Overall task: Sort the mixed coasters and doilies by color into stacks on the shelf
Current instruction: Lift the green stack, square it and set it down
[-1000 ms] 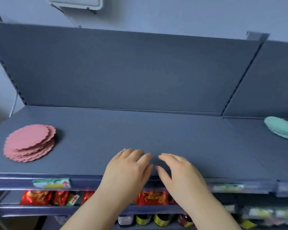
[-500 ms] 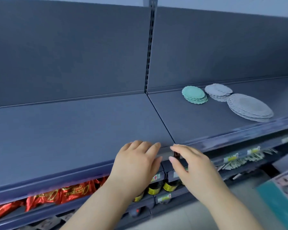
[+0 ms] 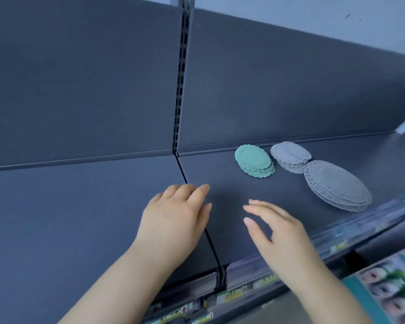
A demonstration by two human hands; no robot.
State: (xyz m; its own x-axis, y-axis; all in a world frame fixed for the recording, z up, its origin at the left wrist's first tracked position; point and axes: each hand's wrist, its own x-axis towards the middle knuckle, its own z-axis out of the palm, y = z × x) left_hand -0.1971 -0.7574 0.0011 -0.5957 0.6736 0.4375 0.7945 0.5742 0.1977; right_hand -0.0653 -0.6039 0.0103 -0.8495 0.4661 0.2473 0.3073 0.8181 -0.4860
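Three stacks lie on the dark grey shelf [image 3: 80, 206] to the right of its seam. A teal stack of scalloped coasters [image 3: 254, 160] is nearest the seam. A small grey scalloped stack [image 3: 290, 154] sits just right of it, by the back panel. A larger stack of lacy grey doilies [image 3: 338, 184] lies toward the front edge. My left hand [image 3: 175, 218] hovers over the seam, fingers relaxed, holding nothing. My right hand [image 3: 276, 230] is beside it, fingers loosely spread and empty, well short of the stacks.
A slotted upright [image 3: 181, 78] divides the back panel. Price-label rails [image 3: 255, 274] run along the shelf's front edge, with goods on lower shelves below. A printed box or poster [image 3: 393, 288] shows at the lower right.
The view has swung right and closer: the pink stack left the frame and the teal and grey stacks now sit nearer. Both hands moved from the front edge forward over the shelf.
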